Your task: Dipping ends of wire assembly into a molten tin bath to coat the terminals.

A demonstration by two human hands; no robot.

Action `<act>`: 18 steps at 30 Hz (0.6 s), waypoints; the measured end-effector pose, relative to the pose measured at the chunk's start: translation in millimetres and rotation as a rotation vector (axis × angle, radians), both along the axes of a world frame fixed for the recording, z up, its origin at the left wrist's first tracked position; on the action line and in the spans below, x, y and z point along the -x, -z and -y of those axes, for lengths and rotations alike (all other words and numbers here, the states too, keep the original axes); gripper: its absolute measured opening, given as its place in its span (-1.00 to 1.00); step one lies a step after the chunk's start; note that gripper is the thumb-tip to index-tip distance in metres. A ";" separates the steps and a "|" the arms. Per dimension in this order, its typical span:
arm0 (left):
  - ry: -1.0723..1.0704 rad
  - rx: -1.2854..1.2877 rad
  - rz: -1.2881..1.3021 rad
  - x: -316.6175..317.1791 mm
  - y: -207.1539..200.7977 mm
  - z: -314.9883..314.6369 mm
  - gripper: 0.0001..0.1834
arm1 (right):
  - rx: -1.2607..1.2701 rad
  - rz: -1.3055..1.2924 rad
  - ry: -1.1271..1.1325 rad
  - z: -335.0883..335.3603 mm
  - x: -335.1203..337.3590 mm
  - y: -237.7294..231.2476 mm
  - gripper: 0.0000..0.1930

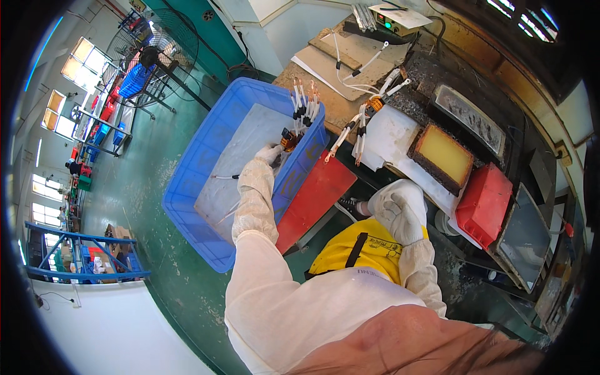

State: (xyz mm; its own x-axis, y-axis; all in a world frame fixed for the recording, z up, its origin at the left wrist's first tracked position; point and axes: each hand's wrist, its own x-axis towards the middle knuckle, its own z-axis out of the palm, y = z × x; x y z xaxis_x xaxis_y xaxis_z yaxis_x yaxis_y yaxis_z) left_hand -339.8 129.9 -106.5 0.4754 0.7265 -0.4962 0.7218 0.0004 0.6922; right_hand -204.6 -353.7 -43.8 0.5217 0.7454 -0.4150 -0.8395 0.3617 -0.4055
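Observation:
My left hand [269, 154], in a white glove, reaches down inside a large blue plastic bin [199, 150]. Its fingers close at the lower end of a bundle of white cables [302, 112] with black sleeves, bare copper tips and an orange-and-black band. The grip is partly hidden by the hand itself. One loose cable end [226, 177] lies on the bin's pale lining. My right hand [397, 210], also gloved, rests low by the yellow apron [359, 253], below the bench edge. Its fingers are curled, with nothing visible in them.
On the bench to the right lie more white cables [362, 122], a dark-rimmed tray of yellow material [442, 156] and a red plastic box [484, 205]. A control box [394, 25] stands at the back. A red panel [319, 199] is beside the bin; a large fan [150, 57] stands far left.

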 end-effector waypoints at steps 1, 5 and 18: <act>-0.046 0.105 0.095 -0.1 2.5 -0.6 -0.47 | 0.001 0.005 0.000 0.9 -0.4 3.1 -0.65; -0.236 0.326 0.282 8.5 20.9 3.3 -0.50 | 0.010 0.017 -0.002 -3.2 -0.4 0.2 -0.64; -0.218 0.541 0.565 10.5 54.3 -19.9 -0.55 | 0.071 0.050 -0.051 -11.1 -2.7 -9.0 -0.68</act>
State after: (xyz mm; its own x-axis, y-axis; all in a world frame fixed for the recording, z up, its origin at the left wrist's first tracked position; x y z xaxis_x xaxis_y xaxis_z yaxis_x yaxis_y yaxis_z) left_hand -350.3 149.8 -160.9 0.6350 0.5600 -0.5321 0.2082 0.5393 0.8160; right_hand -201.9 -342.5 -34.8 0.5051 0.7412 -0.4421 -0.8342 0.2879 -0.4704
